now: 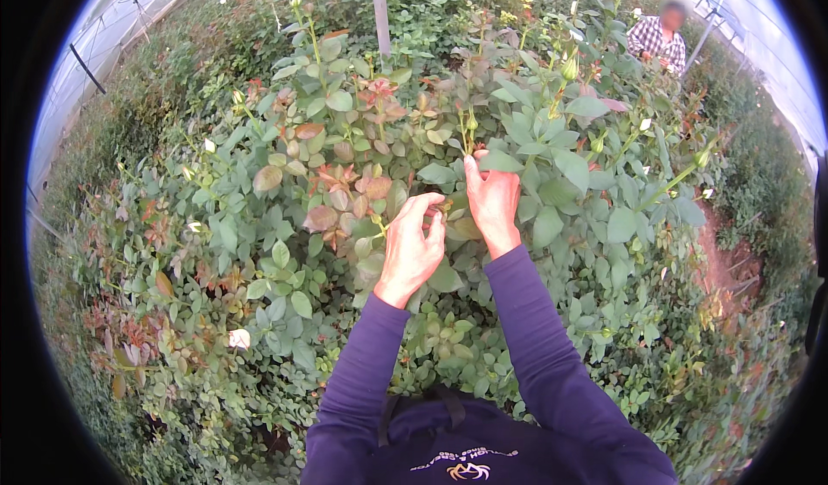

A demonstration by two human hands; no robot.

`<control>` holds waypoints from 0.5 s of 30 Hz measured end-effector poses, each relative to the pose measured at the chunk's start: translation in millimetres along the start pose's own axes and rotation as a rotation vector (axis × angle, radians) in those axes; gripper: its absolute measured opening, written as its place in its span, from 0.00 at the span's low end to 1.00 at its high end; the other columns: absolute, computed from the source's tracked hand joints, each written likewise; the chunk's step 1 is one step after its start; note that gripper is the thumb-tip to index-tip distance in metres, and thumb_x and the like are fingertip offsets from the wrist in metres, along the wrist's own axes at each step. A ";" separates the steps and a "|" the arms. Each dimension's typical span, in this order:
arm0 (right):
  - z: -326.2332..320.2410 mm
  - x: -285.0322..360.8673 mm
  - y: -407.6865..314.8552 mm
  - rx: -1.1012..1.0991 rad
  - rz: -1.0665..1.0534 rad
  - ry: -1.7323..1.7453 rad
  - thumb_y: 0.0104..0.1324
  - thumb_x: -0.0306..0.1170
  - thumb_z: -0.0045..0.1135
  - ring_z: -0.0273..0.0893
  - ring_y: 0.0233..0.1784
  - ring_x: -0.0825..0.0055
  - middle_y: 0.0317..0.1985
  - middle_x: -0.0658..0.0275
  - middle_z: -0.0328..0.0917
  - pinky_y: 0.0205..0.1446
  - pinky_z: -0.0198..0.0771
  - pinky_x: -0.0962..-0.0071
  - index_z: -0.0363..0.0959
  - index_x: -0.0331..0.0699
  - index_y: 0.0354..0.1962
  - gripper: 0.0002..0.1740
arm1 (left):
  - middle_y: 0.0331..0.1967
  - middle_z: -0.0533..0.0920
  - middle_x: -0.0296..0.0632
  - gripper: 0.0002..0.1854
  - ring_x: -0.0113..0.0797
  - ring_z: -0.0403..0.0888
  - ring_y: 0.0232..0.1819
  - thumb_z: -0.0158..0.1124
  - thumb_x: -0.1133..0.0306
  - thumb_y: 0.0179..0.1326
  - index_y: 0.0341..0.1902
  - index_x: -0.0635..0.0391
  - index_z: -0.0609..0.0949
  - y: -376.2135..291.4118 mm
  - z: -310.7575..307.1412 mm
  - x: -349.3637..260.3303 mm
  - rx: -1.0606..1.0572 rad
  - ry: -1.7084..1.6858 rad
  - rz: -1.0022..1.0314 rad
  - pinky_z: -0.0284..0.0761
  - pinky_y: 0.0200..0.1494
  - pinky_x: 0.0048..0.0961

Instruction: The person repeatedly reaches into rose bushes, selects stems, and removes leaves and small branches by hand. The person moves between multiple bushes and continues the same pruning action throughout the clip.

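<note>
My right hand (495, 200) is closed around a thin rose stem just below a slender green bud (471, 123). A broad green leaf (500, 161) covers part of its fingers. Lower and to the left, my left hand (414, 242) has its thumb and fingertips about a small greenish shoot tip (444, 207), whose details are too small to make out. Beside the left hand, another small bud (376, 219) stands among reddish young leaves (321, 218). Both hands are inside the top growth of a dense rose bush.
A grey post (380, 13) rises from the plants ahead. At the upper right, a person in a checked shirt (656, 42) stands among the bushes. Tall budded stems (569, 68) stick up on the right, near a strip of bare soil (731, 258). Plastic sheeting (753, 6) encloses the rows.
</note>
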State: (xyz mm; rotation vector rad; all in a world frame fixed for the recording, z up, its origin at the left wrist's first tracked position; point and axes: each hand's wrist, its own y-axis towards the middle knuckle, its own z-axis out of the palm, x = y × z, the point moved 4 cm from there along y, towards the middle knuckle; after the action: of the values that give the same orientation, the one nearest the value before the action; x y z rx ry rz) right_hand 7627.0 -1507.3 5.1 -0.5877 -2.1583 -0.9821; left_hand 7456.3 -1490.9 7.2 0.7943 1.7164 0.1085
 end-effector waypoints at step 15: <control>21.9 -7.9 -45.3 0.006 0.050 0.419 0.74 0.33 0.55 0.81 0.34 0.75 0.34 0.59 0.81 0.35 0.73 0.70 0.79 0.30 0.40 0.13 | 0.45 0.84 0.41 0.10 0.28 0.79 0.46 0.55 0.79 0.68 0.50 0.64 0.79 64.8 6.0 47.6 0.034 -0.449 -0.162 0.75 0.52 0.29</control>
State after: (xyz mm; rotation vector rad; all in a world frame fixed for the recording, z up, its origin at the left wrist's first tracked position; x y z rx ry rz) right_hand 7594.9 -1518.8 -32.7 -0.3892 -1.7663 -0.9728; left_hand 7486.4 -1416.9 -3.9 0.6433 1.3499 -0.1980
